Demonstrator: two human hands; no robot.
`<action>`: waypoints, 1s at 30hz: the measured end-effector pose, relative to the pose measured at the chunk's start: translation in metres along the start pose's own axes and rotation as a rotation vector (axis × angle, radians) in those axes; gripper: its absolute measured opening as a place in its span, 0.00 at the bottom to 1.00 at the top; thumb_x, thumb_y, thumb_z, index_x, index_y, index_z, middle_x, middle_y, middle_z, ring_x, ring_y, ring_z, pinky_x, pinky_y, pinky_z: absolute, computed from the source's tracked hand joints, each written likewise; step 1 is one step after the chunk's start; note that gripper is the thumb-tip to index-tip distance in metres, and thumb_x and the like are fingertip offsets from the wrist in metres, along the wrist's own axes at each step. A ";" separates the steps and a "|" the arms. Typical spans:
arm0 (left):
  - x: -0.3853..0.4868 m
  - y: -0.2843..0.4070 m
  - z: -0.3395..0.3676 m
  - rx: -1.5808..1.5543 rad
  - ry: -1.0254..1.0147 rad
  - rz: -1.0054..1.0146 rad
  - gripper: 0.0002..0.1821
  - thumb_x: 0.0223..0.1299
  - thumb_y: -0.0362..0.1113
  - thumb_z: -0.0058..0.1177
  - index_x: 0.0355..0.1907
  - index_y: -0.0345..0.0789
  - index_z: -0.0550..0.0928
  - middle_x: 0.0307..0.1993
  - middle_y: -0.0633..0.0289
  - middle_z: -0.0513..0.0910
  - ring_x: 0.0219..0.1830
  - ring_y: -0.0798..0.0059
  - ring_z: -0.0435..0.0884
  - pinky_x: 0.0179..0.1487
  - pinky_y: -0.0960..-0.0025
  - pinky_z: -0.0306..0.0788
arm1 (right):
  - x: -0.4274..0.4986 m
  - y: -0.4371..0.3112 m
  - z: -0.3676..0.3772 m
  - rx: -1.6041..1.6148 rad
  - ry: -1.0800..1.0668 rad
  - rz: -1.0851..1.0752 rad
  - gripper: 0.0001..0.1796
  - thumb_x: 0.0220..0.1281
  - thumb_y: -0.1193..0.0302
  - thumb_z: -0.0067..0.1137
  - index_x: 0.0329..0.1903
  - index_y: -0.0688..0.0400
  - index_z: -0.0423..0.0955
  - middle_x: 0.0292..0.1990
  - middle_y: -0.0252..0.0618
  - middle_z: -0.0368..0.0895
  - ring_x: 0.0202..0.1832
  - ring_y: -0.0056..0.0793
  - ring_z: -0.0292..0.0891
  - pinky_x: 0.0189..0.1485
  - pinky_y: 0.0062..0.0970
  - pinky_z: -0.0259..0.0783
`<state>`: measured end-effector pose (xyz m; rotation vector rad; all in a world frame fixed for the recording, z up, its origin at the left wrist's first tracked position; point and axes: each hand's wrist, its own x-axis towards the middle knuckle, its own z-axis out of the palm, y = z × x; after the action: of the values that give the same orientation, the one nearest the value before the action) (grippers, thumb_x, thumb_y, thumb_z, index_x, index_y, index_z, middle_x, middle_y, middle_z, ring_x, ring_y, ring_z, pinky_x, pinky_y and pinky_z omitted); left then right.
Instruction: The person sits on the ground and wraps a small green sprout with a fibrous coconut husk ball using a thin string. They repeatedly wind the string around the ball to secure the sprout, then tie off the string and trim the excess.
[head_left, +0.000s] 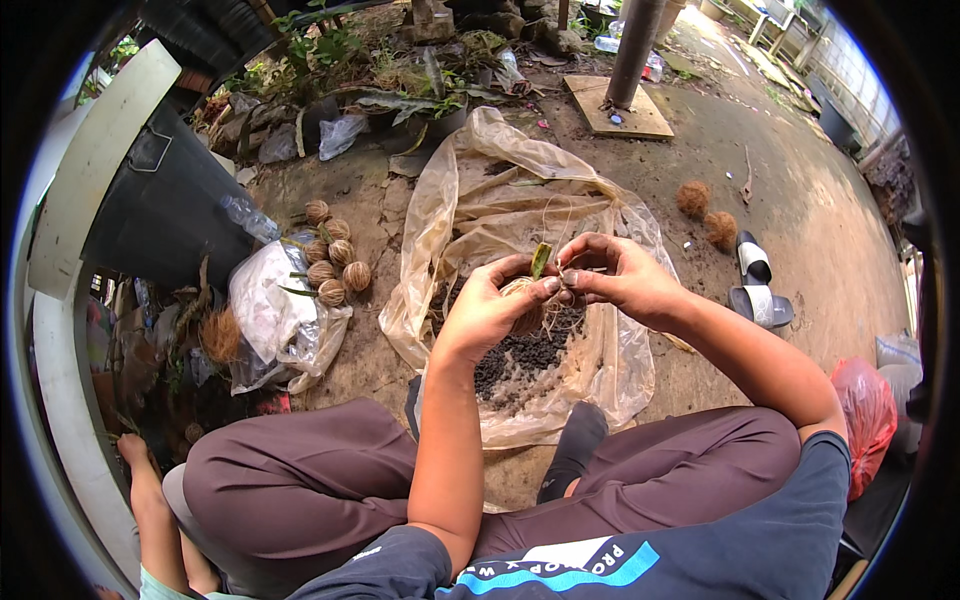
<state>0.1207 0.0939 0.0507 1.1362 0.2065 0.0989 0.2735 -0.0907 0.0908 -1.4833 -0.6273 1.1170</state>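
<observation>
My left hand (504, 300) holds a ball wrapped in pale twine (529, 316), with a cut green stem or leaf piece (540, 260) standing up from its top. Against the ball's right side, my right hand (611, 276) pinches strands of the twine between thumb and fingers. A thin loose loop of twine rises above the hands. Beneath both hands lies a crumpled clear plastic sheet (634, 360) bearing dark, crumbly soil (517, 364). The underside of the ball is partly hidden by my left hand.
Several twine-wrapped balls (331, 292) lie left, beside a white plastic bag (262, 300). Two brown fibre balls (721, 229) and sandals (759, 300) lie right. A dark bin (172, 202) stands left; a post (634, 60) stands ahead. Another person's arm (150, 510) is at lower left.
</observation>
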 end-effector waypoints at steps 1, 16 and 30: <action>0.001 -0.001 0.004 0.013 0.041 -0.038 0.22 0.69 0.33 0.70 0.60 0.26 0.84 0.49 0.62 0.89 0.50 0.81 0.86 0.54 0.75 0.79 | 0.001 0.001 0.000 -0.008 -0.008 -0.022 0.17 0.73 0.76 0.67 0.60 0.63 0.77 0.48 0.36 0.86 0.49 0.21 0.82 0.54 0.26 0.80; 0.008 -0.014 0.001 -0.025 0.253 0.093 0.14 0.77 0.38 0.63 0.50 0.27 0.86 0.42 0.63 0.88 0.44 0.81 0.83 0.50 0.75 0.77 | -0.002 0.010 -0.015 -0.240 0.000 -0.076 0.10 0.76 0.68 0.67 0.51 0.61 0.82 0.40 0.28 0.85 0.42 0.15 0.77 0.46 0.22 0.75; 0.002 -0.017 -0.008 -0.008 0.049 -0.046 0.29 0.74 0.26 0.61 0.75 0.33 0.74 0.60 0.54 0.83 0.53 0.71 0.87 0.58 0.71 0.80 | -0.012 -0.012 -0.027 0.212 -0.176 -0.029 0.44 0.70 0.75 0.66 0.85 0.46 0.58 0.72 0.40 0.75 0.30 0.08 0.66 0.29 0.13 0.64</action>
<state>0.1202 0.0938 0.0322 1.1210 0.2757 0.0871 0.2945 -0.1103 0.1038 -1.2003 -0.6290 1.2601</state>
